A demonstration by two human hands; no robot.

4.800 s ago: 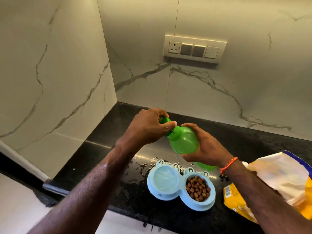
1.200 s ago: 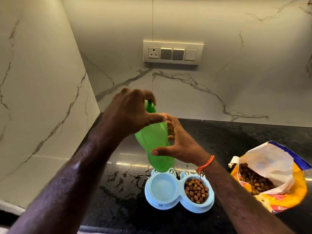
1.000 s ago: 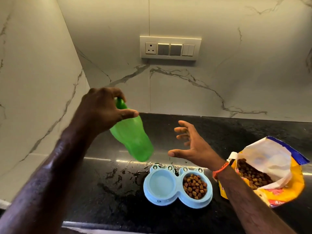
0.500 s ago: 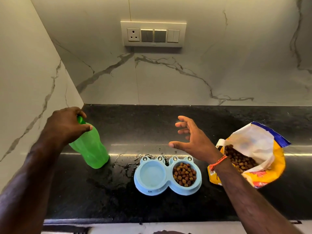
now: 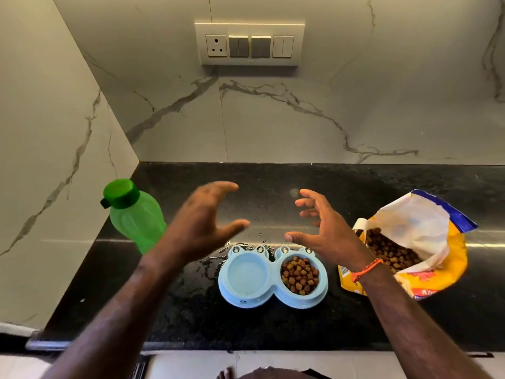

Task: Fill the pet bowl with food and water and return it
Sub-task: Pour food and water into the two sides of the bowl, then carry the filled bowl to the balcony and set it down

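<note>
A light blue double pet bowl (image 5: 274, 295) sits on the black counter near its front edge. Its left cup holds water and its right cup holds brown kibble (image 5: 300, 274). My left hand (image 5: 203, 222) hovers above and behind the bowl's left side, fingers spread, holding nothing. My right hand (image 5: 325, 228) hovers above the bowl's right side, fingers spread and empty, with an orange thread on the wrist. A capped green water bottle (image 5: 134, 214) stands upright at the left, by the side wall.
An open yellow kibble bag (image 5: 426, 250) lies on the black counter (image 5: 273, 187) to the right of the bowl. Water is splashed on the counter behind and left of the bowl. Marble walls close the back and left; a switch panel (image 5: 249, 44) is on the back wall.
My left hand set the green bottle down by the left wall, let go, and moved right above the bowl. The right hand stayed hovering, open.
</note>
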